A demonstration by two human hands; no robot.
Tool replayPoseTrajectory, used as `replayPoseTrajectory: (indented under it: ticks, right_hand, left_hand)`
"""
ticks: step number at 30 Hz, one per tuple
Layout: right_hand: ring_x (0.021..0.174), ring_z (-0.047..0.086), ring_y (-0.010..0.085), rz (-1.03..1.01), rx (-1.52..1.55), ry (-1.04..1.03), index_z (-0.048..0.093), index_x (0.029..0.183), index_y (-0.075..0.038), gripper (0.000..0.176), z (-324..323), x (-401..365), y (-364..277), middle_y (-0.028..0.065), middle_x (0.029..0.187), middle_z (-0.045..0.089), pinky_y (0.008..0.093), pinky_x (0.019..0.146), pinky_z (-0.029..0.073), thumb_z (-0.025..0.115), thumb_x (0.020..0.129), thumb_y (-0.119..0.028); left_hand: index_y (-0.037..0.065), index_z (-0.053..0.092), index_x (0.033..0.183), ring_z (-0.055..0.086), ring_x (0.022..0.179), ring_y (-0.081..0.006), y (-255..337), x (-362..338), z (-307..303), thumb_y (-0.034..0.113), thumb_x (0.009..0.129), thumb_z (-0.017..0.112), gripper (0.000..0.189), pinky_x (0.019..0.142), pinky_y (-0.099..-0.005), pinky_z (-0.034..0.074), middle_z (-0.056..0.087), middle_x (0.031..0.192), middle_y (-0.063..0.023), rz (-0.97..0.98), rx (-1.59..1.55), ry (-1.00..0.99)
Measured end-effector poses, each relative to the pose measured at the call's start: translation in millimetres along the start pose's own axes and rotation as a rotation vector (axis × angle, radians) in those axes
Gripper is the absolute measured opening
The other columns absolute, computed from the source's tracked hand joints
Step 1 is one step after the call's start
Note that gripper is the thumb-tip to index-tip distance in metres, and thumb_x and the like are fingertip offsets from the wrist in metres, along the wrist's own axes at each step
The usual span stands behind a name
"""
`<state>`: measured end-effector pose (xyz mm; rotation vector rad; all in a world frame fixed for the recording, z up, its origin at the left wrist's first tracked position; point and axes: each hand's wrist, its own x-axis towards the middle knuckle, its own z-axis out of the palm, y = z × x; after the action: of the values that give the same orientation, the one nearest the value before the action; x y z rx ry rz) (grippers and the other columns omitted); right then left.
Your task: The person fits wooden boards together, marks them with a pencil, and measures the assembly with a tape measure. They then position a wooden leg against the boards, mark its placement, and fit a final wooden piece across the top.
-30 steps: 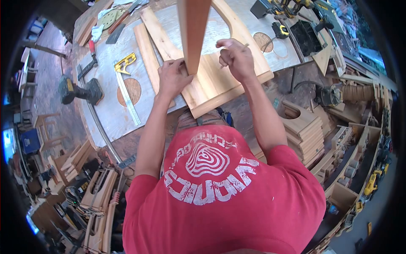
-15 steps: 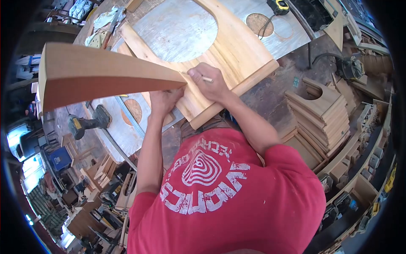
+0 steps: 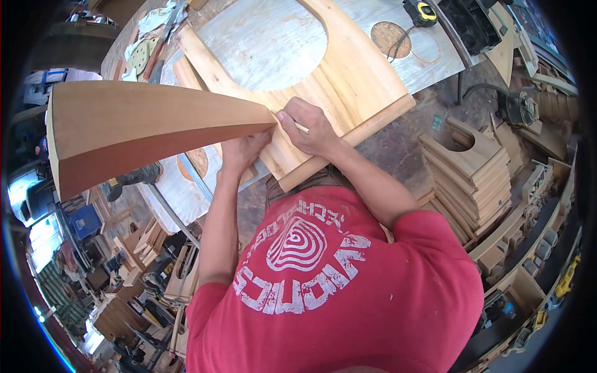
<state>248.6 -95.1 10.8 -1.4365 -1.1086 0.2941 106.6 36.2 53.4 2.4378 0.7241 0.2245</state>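
Note:
A pencil [image 3: 301,127] is pinched in my right hand [image 3: 311,129], which rests on a pale wooden panel [image 3: 357,78] with a large rounded cutout. My left hand [image 3: 244,151] is closed at the near end of a long curved wooden piece [image 3: 155,112], below its edge; its fingertips are partly hidden. This piece sticks out to the left, and its narrow-looking end meets the panel beside my right fingers. The pencil's tip is hidden by my hand.
A tape measure [image 3: 421,12] lies at the bench's far side. Beyond the curved piece is a partly covered cordless drill [image 3: 127,179]. Stacked cut panels [image 3: 469,171] stand at the right, near a corded power tool [image 3: 519,109]. A sanding disc [image 3: 142,57] sits at upper left.
In the view, the far left end of the curved piece has shifted down and left, covering more of the drill. My right hand stays at the same joint with the pencil.

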Motion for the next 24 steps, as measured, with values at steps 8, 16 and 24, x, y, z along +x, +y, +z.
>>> replayPoseTrajectory:
  ticks: [8, 16, 24]
  right_hand:
    - [0.066, 0.056, 0.0337, 0.005, 0.030, 0.056, 0.059, 0.082, 0.001, 0.017, -13, -1, -17, 0.0158, 0.074, 0.054, 0.0430, 0.061, 0.045, 0.062, 0.095, -0.009]
    - [0.067, 0.057, 0.0352, -0.025, -0.031, -0.058, 0.061, 0.080, 0.000, 0.020, -9, 10, -7, 0.0165, 0.073, 0.057, 0.0443, 0.063, 0.047, 0.062, 0.096, -0.012]
    - [0.069, 0.058, 0.0365, 0.061, -0.009, -0.054, 0.060, 0.079, 0.001, 0.025, -34, 23, -22, 0.0174, 0.073, 0.057, 0.0436, 0.065, 0.047, 0.062, 0.097, -0.017]
  left_hand:
    - [0.006, 0.075, 0.099, 0.069, 0.081, -0.0264, -4, -2, 2, 0.033, 0.082, 0.082, 0.033, 0.074, -0.0399, 0.054, 0.074, 0.090, -0.0105, -0.025, -0.073, 0.045]
    - [0.006, 0.075, 0.101, 0.070, 0.084, -0.0272, -4, -3, 2, 0.031, 0.081, 0.082, 0.032, 0.076, -0.0403, 0.054, 0.074, 0.093, -0.0113, -0.021, -0.055, 0.047]
    - [0.006, 0.076, 0.101, 0.072, 0.087, -0.0280, -3, -3, 3, 0.026, 0.079, 0.083, 0.030, 0.078, -0.0406, 0.056, 0.075, 0.094, -0.0124, -0.030, -0.082, 0.079]
